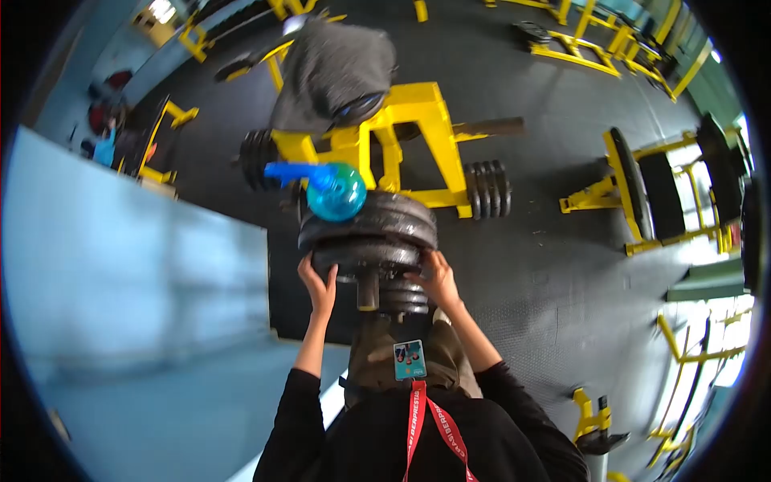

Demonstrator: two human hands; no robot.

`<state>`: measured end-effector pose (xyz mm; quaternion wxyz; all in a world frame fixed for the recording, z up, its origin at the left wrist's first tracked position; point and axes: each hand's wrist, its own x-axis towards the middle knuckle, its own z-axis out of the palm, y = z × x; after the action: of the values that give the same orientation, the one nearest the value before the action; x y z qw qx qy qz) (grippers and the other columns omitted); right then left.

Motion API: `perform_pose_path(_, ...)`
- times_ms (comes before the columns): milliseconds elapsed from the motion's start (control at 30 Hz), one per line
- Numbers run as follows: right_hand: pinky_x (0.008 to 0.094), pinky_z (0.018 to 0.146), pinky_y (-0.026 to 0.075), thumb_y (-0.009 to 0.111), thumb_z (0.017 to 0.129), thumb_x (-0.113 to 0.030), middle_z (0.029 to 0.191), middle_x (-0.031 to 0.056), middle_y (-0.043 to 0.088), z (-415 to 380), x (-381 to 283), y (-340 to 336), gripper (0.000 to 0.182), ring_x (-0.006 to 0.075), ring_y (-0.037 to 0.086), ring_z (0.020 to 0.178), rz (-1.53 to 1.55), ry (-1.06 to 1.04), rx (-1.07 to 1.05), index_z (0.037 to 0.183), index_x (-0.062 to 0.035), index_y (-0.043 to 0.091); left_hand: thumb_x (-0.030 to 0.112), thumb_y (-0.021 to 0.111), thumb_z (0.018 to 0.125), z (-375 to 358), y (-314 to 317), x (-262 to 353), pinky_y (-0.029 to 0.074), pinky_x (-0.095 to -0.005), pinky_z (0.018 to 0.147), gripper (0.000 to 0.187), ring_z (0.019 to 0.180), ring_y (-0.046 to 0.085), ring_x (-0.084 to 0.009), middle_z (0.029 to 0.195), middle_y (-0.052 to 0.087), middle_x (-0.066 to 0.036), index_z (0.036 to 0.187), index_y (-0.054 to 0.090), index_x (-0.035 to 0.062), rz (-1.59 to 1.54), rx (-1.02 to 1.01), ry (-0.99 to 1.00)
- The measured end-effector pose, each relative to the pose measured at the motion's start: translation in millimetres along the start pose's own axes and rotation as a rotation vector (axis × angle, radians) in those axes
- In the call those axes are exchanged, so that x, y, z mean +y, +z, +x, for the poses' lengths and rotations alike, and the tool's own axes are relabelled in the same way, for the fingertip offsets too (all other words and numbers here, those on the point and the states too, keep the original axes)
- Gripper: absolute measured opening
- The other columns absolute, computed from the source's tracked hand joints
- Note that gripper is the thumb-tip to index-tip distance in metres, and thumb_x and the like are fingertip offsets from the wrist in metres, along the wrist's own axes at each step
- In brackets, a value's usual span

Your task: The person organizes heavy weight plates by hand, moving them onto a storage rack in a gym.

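Observation:
A black weight plate (pixel 369 254) sits around a metal peg (pixel 368 292) in front of me, with another large plate (pixel 401 215) behind it. My left hand (pixel 318 286) grips the front plate's lower left edge, thumb apart from the fingers. On the opposite side my right hand (pixel 438 281) grips its lower right edge; some fingertips are hidden. A blue spray bottle (pixel 336 194) with teal liquid rests against the top of the larger plate. Lower down, between my arms, hangs a stack of smaller plates (pixel 403 297).
A yellow machine frame (pixel 438 145) stands ahead, with a grey cloth (pixel 329 72) over its top. More plates (pixel 487 189) hang at its right. A light-blue wall (pixel 161 289) runs along my left. A bench (pixel 634 185) stands at right on the black floor (pixel 538 273).

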<state>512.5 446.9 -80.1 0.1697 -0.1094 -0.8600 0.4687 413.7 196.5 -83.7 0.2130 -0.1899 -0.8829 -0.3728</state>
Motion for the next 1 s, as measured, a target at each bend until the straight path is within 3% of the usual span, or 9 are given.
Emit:
perform_pose_path(100,0.0385,0.072,0.046,0.073,0.057,-0.028,0.099,0.0210,0.047,2,-1,2,0.068,0.0380,0.051,0.088,-0.131,0.009,-0.108,0.107,0.0025,0.038,0.020,0.064,0.072,-7,7,-10,0.033,-0.0381,0.085,0.051,0.098,0.042,-0.0328,0.106,0.042,-0.018,0.110,0.039,-0.0027,-0.099,0.075,-0.185)
perform_pose_path(167,0.0393,0.072,0.045,0.074,0.056,-0.028,0.098,0.0228,0.046,3,1,14,0.071,0.0390,0.050,0.087,-0.173,-0.075,-0.004,0.107,0.0032,0.036,0.021,0.067,0.070,-10,8,-19,0.038,-0.0350,0.080,0.051,0.094,0.047,-0.0287,0.102,0.047,-0.017,0.109,0.042,-0.0015,-0.184,0.080,-0.255)
perform_pose_path(267,0.0408,0.068,0.045,0.074,0.057,-0.027,0.092,0.0216,0.047,2,-8,21,0.065,0.0385,0.050,0.083,-0.144,0.001,0.037,0.104,0.0018,0.037,0.026,0.067,0.069,-19,14,-39,0.041,-0.0340,0.075,0.054,0.088,0.051,-0.0270,0.101,0.050,-0.018,0.108,0.042,-0.0015,-0.387,0.062,-0.460)
perform_pose_path(333,0.0410,0.064,0.046,0.073,0.059,-0.027,0.090,0.0209,0.047,1,-8,26,0.062,0.0387,0.052,0.079,-0.176,0.013,0.064,0.103,0.0001,0.038,0.030,0.069,0.068,-18,9,-34,0.042,-0.0326,0.071,0.058,0.085,0.053,-0.0263,0.099,0.052,-0.019,0.108,0.042,-0.0017,-0.276,-0.126,-0.528)
perform_pose_path(467,0.0383,0.066,0.046,0.074,0.058,-0.025,0.089,0.0216,0.050,0,3,27,0.071,0.0361,0.053,0.077,-0.311,-0.087,0.084,0.107,0.0093,0.037,0.034,0.068,0.068,-23,21,-49,0.042,-0.0296,0.069,0.057,0.083,0.055,-0.0254,0.091,0.055,-0.019,0.104,0.045,-0.0030,-0.409,-0.027,-0.568)
perform_pose_path(567,0.0378,0.069,0.046,0.073,0.057,-0.020,0.092,0.0237,0.049,3,7,30,0.070,0.0371,0.053,0.081,-0.323,-0.056,0.007,0.109,0.0099,0.036,0.036,0.067,0.069,-16,12,-47,0.042,-0.0301,0.069,0.055,0.082,0.056,-0.0261,0.089,0.056,-0.019,0.100,0.047,-0.0038,-0.432,-0.082,-0.569)
perform_pose_path(733,0.0393,0.070,0.046,0.074,0.054,-0.012,0.095,0.0263,0.048,2,-5,33,0.074,0.0390,0.052,0.084,-0.361,0.048,-0.011,0.111,0.0095,0.031,0.043,0.064,0.068,-12,9,-57,0.040,-0.0383,0.077,0.060,0.094,0.050,-0.0371,0.097,0.053,-0.025,0.100,0.048,-0.0049,-0.274,-0.180,-0.470)
perform_pose_path(867,0.0418,0.066,0.047,0.074,0.054,-0.007,0.094,0.0252,0.050,4,-18,30,0.060,0.0414,0.053,0.081,-0.367,0.113,-0.017,0.098,0.0011,0.033,0.044,0.062,0.069,-9,3,-50,0.040,-0.0388,0.078,0.061,0.096,0.049,-0.0379,0.098,0.053,-0.025,0.102,0.047,-0.0051,-0.264,-0.206,-0.433)
perform_pose_path(1000,0.0416,0.068,0.047,0.075,0.053,-0.009,0.095,0.0250,0.050,4,-15,34,0.062,0.0409,0.054,0.082,-0.380,0.137,-0.009,0.098,0.0004,0.033,0.045,0.061,0.070,-10,-1,-50,0.039,-0.0381,0.080,0.063,0.098,0.048,-0.0377,0.100,0.052,-0.026,0.104,0.046,-0.0052,-0.263,-0.232,-0.412)
